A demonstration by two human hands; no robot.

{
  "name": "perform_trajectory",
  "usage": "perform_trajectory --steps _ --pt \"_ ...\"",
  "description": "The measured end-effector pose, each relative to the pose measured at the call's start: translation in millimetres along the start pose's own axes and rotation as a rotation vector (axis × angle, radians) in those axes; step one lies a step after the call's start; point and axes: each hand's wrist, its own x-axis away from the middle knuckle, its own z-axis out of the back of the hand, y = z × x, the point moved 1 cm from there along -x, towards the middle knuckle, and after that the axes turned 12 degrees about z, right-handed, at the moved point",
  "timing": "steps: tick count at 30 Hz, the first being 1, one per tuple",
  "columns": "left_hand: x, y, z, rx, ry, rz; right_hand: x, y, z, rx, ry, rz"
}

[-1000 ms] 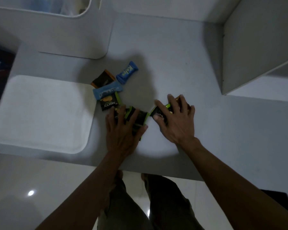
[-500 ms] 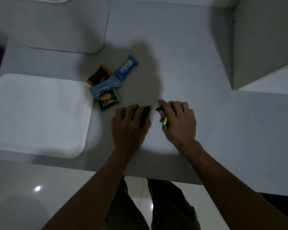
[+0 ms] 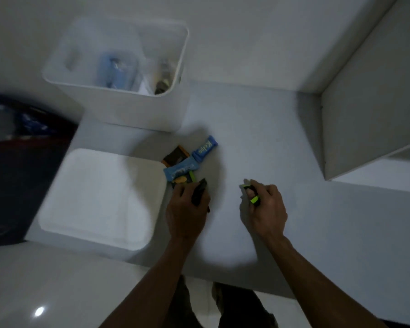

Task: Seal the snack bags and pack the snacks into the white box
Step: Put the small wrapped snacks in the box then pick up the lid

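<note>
My left hand (image 3: 187, 207) grips a black snack packet (image 3: 199, 191) just above the table. My right hand (image 3: 265, 207) grips a second black and green snack packet (image 3: 253, 197), apart from the left one. Left of my left hand lies a small pile: a blue Kelpo packet (image 3: 205, 150), a longer blue packet (image 3: 180, 171), an orange-edged dark packet (image 3: 175, 156) and a black and green packet (image 3: 184, 179). The white box (image 3: 118, 100) stands open at the back left, with blurred bags inside it.
The white lid (image 3: 100, 197) lies flat at the table's left front. A white shelf unit (image 3: 369, 110) rises at the right. Dark cloth (image 3: 17, 166) lies off the table's left edge. The table's front edge runs just before my legs.
Both hands have closed round a packet each, lifted them and moved apart. The view has tilted up, so the white box now shows fully.
</note>
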Motion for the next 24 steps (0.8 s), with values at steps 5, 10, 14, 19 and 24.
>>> perform_trajectory --steps 5,10,14,19,24 --pt "-60.9 23.4 74.2 0.105 0.23 0.007 -66.0 -69.6 10.4 -0.08 0.065 0.027" --pt "-160.2 53.9 143.1 0.134 0.4 -0.056 -154.7 -183.8 18.2 -0.189 0.159 0.183" --pt "-231.7 69.9 169.4 0.234 0.363 -0.095 -203.0 -254.1 9.3 -0.137 0.095 0.254" --pt "-292.7 68.5 161.6 0.18 0.204 -0.02 -239.1 -278.5 -32.4 -0.063 0.0 0.21" --pt "-324.7 50.8 131.0 0.099 0.077 -0.008 -252.6 -271.5 -64.6 -0.003 -0.047 0.179"
